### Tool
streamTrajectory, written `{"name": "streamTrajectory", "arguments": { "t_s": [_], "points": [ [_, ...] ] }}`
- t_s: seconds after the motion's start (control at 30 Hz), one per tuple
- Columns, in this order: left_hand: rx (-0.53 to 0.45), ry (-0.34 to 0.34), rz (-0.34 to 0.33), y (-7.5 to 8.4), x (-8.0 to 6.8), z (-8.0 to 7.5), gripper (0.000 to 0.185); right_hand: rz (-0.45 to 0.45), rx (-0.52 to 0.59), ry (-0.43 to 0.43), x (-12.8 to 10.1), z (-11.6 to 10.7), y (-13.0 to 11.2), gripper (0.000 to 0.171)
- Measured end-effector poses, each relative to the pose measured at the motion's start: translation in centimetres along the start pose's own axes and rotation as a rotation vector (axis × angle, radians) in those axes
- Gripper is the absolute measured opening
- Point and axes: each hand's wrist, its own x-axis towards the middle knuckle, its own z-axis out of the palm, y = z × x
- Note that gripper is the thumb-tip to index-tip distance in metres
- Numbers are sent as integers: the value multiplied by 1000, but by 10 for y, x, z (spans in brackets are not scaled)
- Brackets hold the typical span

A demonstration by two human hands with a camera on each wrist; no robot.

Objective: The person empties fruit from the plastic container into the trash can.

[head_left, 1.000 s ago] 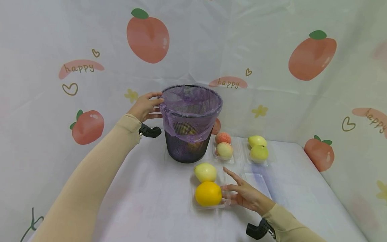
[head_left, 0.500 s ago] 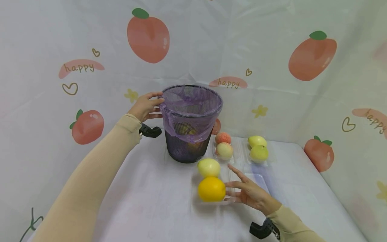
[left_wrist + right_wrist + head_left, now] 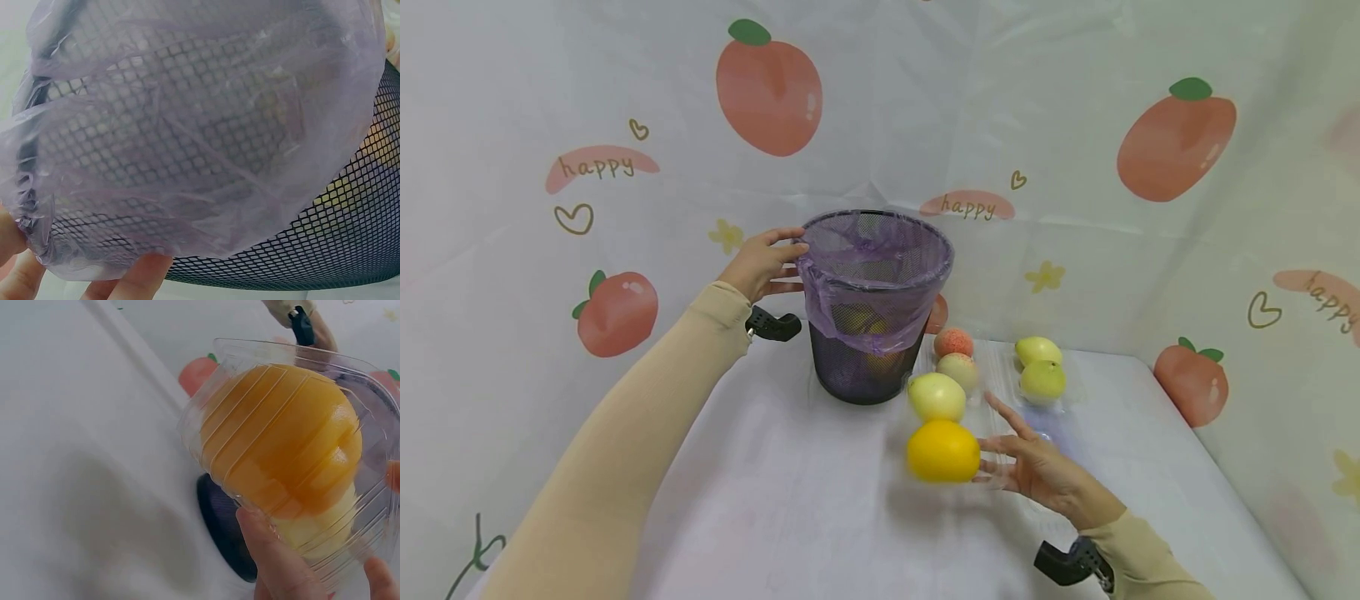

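Note:
My right hand (image 3: 1045, 471) holds a clear plastic tray (image 3: 281, 349) by its right side, tilted and lifted off the table. Inside sit an orange-yellow, lemon-like fruit (image 3: 943, 451) and a pale yellow fruit (image 3: 937, 397) behind it. In the right wrist view the thumb lies along the tray's edge, and other fingertips show at its far side. My left hand (image 3: 760, 265) touches the left rim of a black mesh wastebasket (image 3: 850, 379), its fingers spread and mostly straight. A thin purple bag (image 3: 206, 194) lines the basket and folds over the rim; yellowish shapes show through the mesh.
Right of the basket, two peaches (image 3: 953, 343) sit in a clear tray, partly behind the lifted fruit. Farther right, another clear tray holds two yellow-green fruits (image 3: 1042, 381). A printed cloth (image 3: 880, 100) hangs behind the white table (image 3: 760, 500).
My right hand has raised the tray with its two fruits off the table and moved it right and toward the back. The left hand and the wastebasket have stayed in place.

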Motion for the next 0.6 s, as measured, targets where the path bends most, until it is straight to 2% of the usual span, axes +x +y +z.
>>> {"name": "streamTrajectory", "arguments": {
  "t_s": [0.3, 0.6],
  "points": [
    [-7, -8, 4, 0, 0, 0, 53, -61, 26, -84, -7, -10, -13, 75],
    [-23, -11, -1, 0, 1, 0, 53, -102, -13, -72, -16, -14, -28, 71]
  ]
}}
